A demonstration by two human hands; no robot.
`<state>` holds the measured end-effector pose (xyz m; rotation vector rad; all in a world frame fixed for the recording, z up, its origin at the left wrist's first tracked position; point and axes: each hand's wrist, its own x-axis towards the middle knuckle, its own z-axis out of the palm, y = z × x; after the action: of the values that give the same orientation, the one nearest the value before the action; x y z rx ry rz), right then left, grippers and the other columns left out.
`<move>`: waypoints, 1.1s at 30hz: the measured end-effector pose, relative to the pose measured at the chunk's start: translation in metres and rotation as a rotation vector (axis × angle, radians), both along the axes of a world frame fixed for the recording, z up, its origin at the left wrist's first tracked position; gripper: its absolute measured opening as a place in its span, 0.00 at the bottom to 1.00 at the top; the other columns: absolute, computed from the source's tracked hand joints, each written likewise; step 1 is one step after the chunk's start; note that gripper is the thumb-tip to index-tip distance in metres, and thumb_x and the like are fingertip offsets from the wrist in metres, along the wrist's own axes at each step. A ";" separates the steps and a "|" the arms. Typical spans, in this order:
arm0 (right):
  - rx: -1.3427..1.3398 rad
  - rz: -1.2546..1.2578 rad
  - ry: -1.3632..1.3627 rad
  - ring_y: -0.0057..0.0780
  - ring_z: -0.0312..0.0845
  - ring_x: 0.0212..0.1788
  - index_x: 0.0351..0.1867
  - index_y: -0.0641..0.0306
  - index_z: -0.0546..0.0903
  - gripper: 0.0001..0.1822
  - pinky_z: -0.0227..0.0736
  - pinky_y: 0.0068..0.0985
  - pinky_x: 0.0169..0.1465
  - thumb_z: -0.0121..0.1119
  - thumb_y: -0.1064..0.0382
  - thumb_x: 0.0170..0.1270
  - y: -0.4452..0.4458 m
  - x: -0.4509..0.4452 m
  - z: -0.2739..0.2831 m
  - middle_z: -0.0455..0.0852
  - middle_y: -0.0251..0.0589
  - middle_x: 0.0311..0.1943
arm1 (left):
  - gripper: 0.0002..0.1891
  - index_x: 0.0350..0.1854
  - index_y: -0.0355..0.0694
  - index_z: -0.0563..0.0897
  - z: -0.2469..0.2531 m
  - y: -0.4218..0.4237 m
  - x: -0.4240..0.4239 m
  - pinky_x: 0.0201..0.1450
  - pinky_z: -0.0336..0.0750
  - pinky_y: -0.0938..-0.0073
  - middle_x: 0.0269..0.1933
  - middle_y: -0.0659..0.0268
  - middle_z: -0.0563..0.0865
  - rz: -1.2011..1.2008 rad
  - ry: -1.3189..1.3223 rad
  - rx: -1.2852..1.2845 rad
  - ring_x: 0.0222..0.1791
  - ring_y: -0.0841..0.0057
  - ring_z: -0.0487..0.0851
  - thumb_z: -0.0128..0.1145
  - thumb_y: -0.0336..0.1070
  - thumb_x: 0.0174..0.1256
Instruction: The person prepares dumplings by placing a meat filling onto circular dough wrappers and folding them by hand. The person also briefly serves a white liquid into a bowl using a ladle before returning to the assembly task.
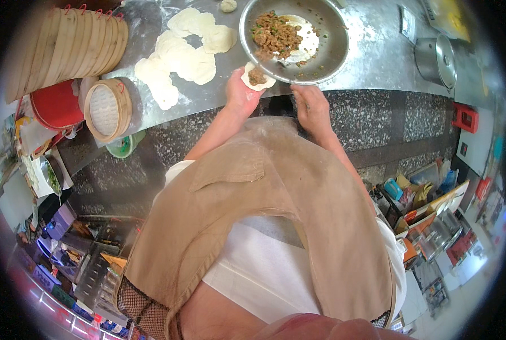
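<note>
My left hand (243, 94) holds a round dough wrapper (264, 83) with a lump of meat filling (256, 76) on it, beside the near left rim of a steel bowl (340, 63). Chopped meat filling with green bits (274, 36) lies in the bowl's left part. My right hand (311, 105) is at the bowl's near rim with its fingers curled; whether it grips something there cannot be told. Left of the bowl, several flat dough wrappers (185, 55) overlap on the floured steel table (210, 95). A small dough ball (228, 5) sits at the top edge of the view.
Stacked bamboo steamer baskets (74, 42) stand at the table's left, with one smaller bamboo steamer (108, 109) nearer me and a red container (56, 104) beside it. A lidded steel pot (435, 61) stands at the right. The table's front edge runs just before me.
</note>
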<state>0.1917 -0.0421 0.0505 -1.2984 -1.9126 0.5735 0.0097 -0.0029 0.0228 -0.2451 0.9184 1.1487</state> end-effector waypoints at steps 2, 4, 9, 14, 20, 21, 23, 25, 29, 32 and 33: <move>-0.078 -0.006 0.043 0.44 0.76 0.35 0.39 0.66 0.81 0.07 0.71 0.33 0.39 0.58 0.73 0.58 -0.006 -0.006 0.009 0.82 0.45 0.33 | 0.23 0.62 0.30 0.64 0.000 -0.001 0.000 0.69 0.57 0.50 0.64 0.52 0.70 -0.012 -0.011 0.046 0.66 0.57 0.67 0.33 0.40 0.71; -0.123 -0.006 0.072 0.41 0.76 0.34 0.39 0.66 0.81 0.07 0.72 0.31 0.39 0.58 0.73 0.59 -0.010 -0.010 0.021 0.82 0.45 0.33 | 0.23 0.62 0.30 0.64 0.002 -0.001 -0.001 0.69 0.58 0.51 0.63 0.51 0.71 -0.008 -0.011 0.029 0.65 0.57 0.67 0.33 0.40 0.71; 0.005 0.150 0.106 0.40 0.77 0.35 0.44 0.67 0.80 0.15 0.72 0.31 0.39 0.60 0.75 0.52 -0.024 -0.016 0.033 0.82 0.43 0.32 | 0.23 0.61 0.31 0.65 0.003 -0.004 -0.003 0.68 0.60 0.51 0.62 0.51 0.72 0.019 -0.012 0.000 0.64 0.57 0.69 0.34 0.41 0.71; -0.048 0.392 -0.008 0.41 0.77 0.37 0.48 0.67 0.79 0.22 0.73 0.31 0.41 0.62 0.73 0.46 -0.027 -0.011 0.040 0.82 0.42 0.35 | 0.22 0.59 0.33 0.68 -0.003 -0.009 -0.017 0.67 0.61 0.51 0.61 0.52 0.73 0.059 -0.012 -0.063 0.64 0.57 0.69 0.34 0.42 0.71; -0.333 0.189 0.374 0.34 0.79 0.37 0.45 0.70 0.81 0.12 0.72 0.25 0.41 0.57 0.70 0.60 -0.031 -0.020 0.060 0.84 0.43 0.34 | 0.21 0.56 0.36 0.70 0.010 -0.014 -0.034 0.63 0.65 0.52 0.57 0.56 0.76 0.099 -0.008 -0.043 0.60 0.61 0.73 0.35 0.44 0.71; -0.395 0.135 0.394 0.32 0.79 0.37 0.45 0.70 0.82 0.11 0.72 0.24 0.41 0.56 0.70 0.62 -0.029 -0.023 0.058 0.84 0.43 0.34 | 0.21 0.56 0.36 0.70 0.014 -0.013 -0.034 0.64 0.64 0.53 0.57 0.56 0.76 0.096 -0.009 -0.032 0.60 0.61 0.73 0.35 0.44 0.71; -0.518 0.027 0.431 0.29 0.80 0.36 0.44 0.70 0.82 0.10 0.72 0.23 0.42 0.54 0.69 0.65 -0.025 -0.028 0.052 0.84 0.43 0.32 | 0.21 0.56 0.36 0.70 0.019 -0.013 -0.033 0.65 0.63 0.53 0.57 0.56 0.77 0.088 -0.011 -0.011 0.60 0.61 0.73 0.35 0.45 0.71; -0.600 -0.070 0.595 0.26 0.80 0.36 0.44 0.71 0.82 0.11 0.73 0.22 0.42 0.53 0.68 0.66 -0.024 -0.030 0.060 0.84 0.42 0.33 | 0.21 0.57 0.36 0.70 0.020 -0.013 -0.031 0.65 0.63 0.53 0.57 0.56 0.76 0.106 -0.036 -0.001 0.60 0.61 0.73 0.35 0.46 0.72; -0.212 -0.124 0.349 0.30 0.79 0.36 0.44 0.67 0.83 0.10 0.73 0.23 0.42 0.55 0.72 0.63 0.002 -0.021 0.055 0.84 0.44 0.32 | 0.21 0.59 0.34 0.69 0.030 -0.014 -0.035 0.67 0.61 0.53 0.59 0.56 0.75 0.138 -0.045 0.021 0.62 0.60 0.71 0.40 0.43 0.71; -0.040 0.054 -0.158 0.42 0.76 0.40 0.48 0.64 0.81 0.18 0.72 0.30 0.48 0.56 0.77 0.54 0.033 0.000 0.011 0.82 0.48 0.36 | 0.17 0.56 0.34 0.72 0.033 -0.017 -0.038 0.60 0.70 0.59 0.54 0.58 0.79 -0.012 0.061 0.165 0.54 0.64 0.78 0.50 0.37 0.68; -0.049 0.115 -0.254 0.45 0.75 0.41 0.50 0.62 0.80 0.20 0.71 0.31 0.48 0.55 0.77 0.53 0.039 -0.003 0.015 0.82 0.49 0.38 | 0.17 0.56 0.34 0.72 0.037 -0.018 -0.039 0.59 0.71 0.60 0.54 0.58 0.79 -0.028 0.093 0.235 0.53 0.65 0.79 0.52 0.34 0.66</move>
<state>0.1890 -0.0031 0.0653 -1.3518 -2.2048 0.5364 -0.0291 -0.0205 0.0597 0.0124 0.8556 1.2381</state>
